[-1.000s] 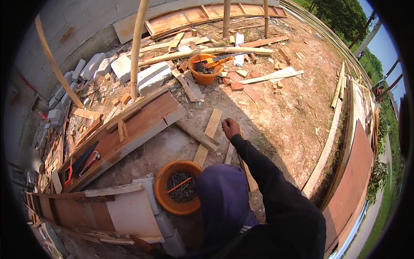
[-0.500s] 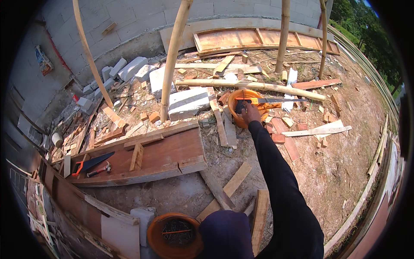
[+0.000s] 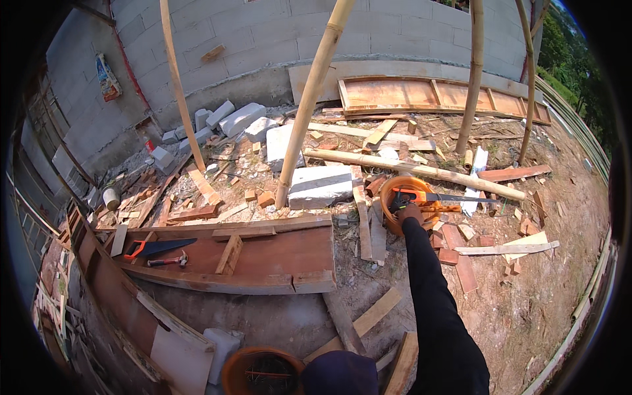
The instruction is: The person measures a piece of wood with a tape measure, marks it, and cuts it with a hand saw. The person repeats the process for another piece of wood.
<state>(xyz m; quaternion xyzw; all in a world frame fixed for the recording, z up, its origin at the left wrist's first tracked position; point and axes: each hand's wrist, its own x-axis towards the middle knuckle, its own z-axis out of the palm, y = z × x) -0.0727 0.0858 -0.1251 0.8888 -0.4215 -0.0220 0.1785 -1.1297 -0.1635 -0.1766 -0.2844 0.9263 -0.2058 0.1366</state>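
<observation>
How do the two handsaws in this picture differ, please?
The saw by the bucket lies across the orange bucket's rim with the right hand at its handle; the saw on the board lies flat, untouched, beside a hammer. Both have orange-and-black handles.

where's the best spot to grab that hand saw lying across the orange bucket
Probably by its orange-and-black handle, coming from the near left side. The hand saw lies flat across the orange bucket, handle at the left rim, its long thin blade pointing right. The right hand is already at the handle; whether its fingers have closed cannot be told. The blade's edge is best avoided.
</observation>
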